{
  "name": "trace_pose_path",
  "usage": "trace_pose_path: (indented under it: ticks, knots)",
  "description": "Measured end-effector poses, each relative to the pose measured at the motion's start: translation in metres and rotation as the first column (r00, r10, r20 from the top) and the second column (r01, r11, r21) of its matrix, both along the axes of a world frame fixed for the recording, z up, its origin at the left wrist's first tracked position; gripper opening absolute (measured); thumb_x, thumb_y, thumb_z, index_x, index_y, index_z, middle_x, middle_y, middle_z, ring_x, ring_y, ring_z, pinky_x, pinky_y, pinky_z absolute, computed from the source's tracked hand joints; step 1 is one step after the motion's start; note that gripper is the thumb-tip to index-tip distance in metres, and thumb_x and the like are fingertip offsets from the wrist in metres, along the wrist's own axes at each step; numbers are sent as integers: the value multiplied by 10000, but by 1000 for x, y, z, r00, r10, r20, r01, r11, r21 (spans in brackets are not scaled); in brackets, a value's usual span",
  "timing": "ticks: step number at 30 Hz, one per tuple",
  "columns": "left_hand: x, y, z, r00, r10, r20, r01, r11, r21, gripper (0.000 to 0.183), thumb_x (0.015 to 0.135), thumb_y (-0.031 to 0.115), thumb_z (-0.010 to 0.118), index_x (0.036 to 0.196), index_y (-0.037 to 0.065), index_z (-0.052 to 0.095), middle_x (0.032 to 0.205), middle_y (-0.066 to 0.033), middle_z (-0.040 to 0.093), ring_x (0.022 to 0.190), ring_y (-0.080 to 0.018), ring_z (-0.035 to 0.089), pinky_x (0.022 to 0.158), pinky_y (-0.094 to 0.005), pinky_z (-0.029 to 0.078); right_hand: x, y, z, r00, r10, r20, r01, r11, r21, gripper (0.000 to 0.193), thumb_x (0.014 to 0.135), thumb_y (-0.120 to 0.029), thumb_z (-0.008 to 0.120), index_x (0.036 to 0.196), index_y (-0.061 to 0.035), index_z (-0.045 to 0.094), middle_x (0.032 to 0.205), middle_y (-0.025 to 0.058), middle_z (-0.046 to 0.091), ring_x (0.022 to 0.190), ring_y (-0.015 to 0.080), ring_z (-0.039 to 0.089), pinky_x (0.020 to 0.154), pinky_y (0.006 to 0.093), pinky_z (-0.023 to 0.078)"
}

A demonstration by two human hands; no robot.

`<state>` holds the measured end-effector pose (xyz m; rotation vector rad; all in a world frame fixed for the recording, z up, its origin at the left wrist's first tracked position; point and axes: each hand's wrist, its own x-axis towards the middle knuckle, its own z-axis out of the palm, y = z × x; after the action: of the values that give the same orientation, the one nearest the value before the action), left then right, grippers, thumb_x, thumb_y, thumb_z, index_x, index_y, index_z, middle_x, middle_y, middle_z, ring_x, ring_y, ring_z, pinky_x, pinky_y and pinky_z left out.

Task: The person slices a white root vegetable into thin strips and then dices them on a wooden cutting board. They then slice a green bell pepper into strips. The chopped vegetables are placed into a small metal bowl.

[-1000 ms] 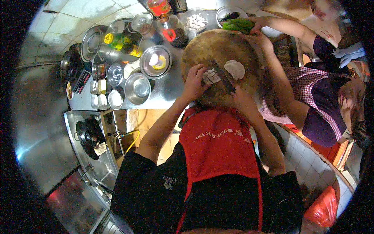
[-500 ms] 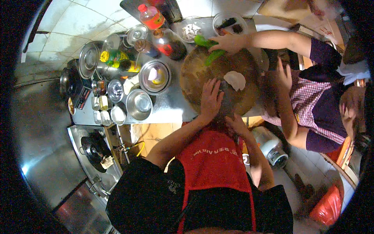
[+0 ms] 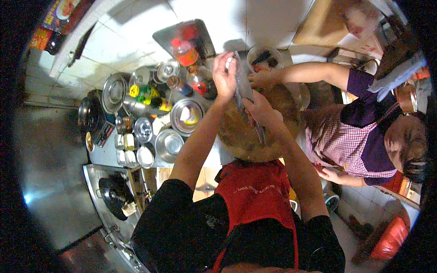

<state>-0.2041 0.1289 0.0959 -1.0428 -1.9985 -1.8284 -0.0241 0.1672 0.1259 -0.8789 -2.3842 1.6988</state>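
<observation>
Over the round board | right hand gripping cleaver | left hand beside blade, hold unclear

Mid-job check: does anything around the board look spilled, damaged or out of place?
No clear spill or damage shows. What looks odd is the crowding: a co-worker's hand reaches in at the chopping board's far edge, seemingly close beside the cleaver in the right hand. Blur hides finer detail.
</observation>
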Motion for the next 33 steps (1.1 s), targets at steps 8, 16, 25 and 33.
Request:
trace_pose_path:
  ticks: [8, 16, 25, 33]
  knots:
    - [-111, 49, -82, 987, 14, 160, 60, 894, -445, 231, 996, 206, 593, 935, 47, 749, 1227, -167, 688, 1100, -339, 645, 934, -424, 493, 105, -5, 38, 994, -92, 64, 83, 987, 137, 392, 998, -279, 607, 1265, 5, 562, 884, 145, 659, 696, 264, 646, 640, 424, 515]
    - [51, -18, -38, 888, -449, 99, 453, 818, -355, 193, 842, 48, 652, 1022, 87, 709, 1038, -107, 669, 1026, -346, 632, 917, -432, 507, 264, -25, 35, 851, -51, 522, -5, 994, 105, 378, 1002, -299, 610, 1272, -42, 557, 1015, 313, 683, 970, 503, 658, 804, 573, 521]
    - [147, -45, -82, 722, -688, -72, 357, 459, -814, 476, 838, 134, 630, 1313, 137, 596, 1330, -138, 604, 1273, -357, 532, 1102, -486, 425, 289, 0, -3, 878, -77, 473, -3, 986, 168, 330, 1002, -273, 602, 1190, -4, 564, 935, 284, 688, 889, 501, 660, 742, 557, 520]
    - [167, -140, -101, 828, -559, 44, 372, 488, -790, 357, 837, 130, 654, 1194, 122, 661, 1302, -103, 627, 1159, -379, 602, 992, -481, 511, 250, 13, -43, 890, 44, 455, -174, 953, 247, 301, 1006, -263, 598, 1193, -28, 574, 846, 274, 669, 822, 479, 659, 684, 538, 491]
